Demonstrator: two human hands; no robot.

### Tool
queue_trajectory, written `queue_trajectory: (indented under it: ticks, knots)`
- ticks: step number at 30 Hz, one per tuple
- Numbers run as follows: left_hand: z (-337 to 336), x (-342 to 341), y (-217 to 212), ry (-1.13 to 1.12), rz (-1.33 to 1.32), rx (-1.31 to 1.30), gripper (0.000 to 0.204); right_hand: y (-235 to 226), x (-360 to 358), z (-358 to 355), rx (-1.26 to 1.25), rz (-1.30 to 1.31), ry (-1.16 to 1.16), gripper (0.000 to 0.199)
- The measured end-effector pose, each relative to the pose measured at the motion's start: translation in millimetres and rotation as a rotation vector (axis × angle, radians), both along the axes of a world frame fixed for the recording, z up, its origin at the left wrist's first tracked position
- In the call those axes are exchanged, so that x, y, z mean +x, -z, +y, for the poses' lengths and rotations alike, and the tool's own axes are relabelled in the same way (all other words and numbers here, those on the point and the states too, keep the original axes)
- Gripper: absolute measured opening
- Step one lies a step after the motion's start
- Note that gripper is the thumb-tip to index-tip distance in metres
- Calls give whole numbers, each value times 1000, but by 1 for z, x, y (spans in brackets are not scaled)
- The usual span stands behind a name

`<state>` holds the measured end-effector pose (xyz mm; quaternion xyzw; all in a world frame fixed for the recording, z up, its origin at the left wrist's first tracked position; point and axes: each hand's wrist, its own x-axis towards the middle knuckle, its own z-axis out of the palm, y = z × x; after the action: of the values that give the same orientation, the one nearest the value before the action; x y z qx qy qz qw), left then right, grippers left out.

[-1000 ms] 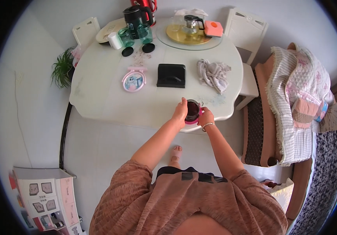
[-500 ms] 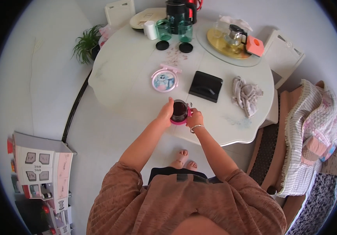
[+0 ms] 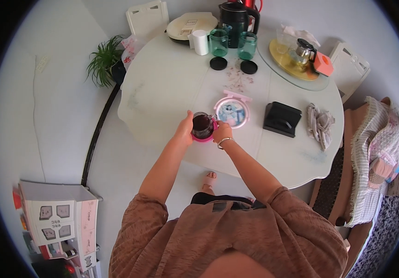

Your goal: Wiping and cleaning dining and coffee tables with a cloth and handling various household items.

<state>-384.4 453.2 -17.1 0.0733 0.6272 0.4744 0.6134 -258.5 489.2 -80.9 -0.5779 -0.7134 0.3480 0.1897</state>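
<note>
A clear glass pot point(image 3: 202, 126) with a pink base and pink handle is held upright between my two hands near the table's front edge. It looks dark inside. My left hand point(image 3: 184, 129) lies along its left side, thumb up by the rim. Wrapped round the handle on the right is my right hand point(image 3: 221, 131), a bracelet on its wrist. Just beyond that hand, a round pink-framed piece with a blue picture point(image 3: 232, 113) lies on the white table point(image 3: 162, 97). Whether the pot's base touches the table I cannot tell.
A black box-like stand point(image 3: 282, 119) and a crumpled cloth point(image 3: 320, 126) lie to the right. Green glass jars point(image 3: 219, 44), black lids point(image 3: 218, 63), a white cup point(image 3: 201, 42) and a black kettle point(image 3: 235, 23) stand at the back. A teapot point(image 3: 303, 52) sits on a gold tray point(image 3: 277, 58).
My body and view have shifted left along the table. Both hands have carried the pot left, from the front right of the pink-framed piece to its left side.
</note>
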Motion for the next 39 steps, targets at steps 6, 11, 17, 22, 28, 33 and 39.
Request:
queue_trajectory:
  ticks: [6, 11, 17, 22, 28, 33, 39]
  knots:
    - [32, -69, 2, 45, -45, 3, 64, 1, -67, 27, -80, 25, 48, 38]
    - [55, -104, 7, 11, -92, 24, 61, -19, -99, 42, -137, -95, 66, 42]
    - [67, -123, 15, -2, -132, 11, 56, -14, -118, 51, -145, -109, 59, 38]
    - [73, -125, 31, 11, -137, 115, 52, -6, -112, 56, -113, -88, 7, 40]
    - [53, -157, 66, -22, 157, 130, 64, 8, -62, 44, -212, 115, -199, 33]
    - [36, -83, 4, 0, 1171, 527, 39, -31, 93, -66, -560, 438, 44, 14]
    - [-28, 151, -55, 701, 910, 1102, 15, -4, 248, -269, -487, 567, 829, 21]
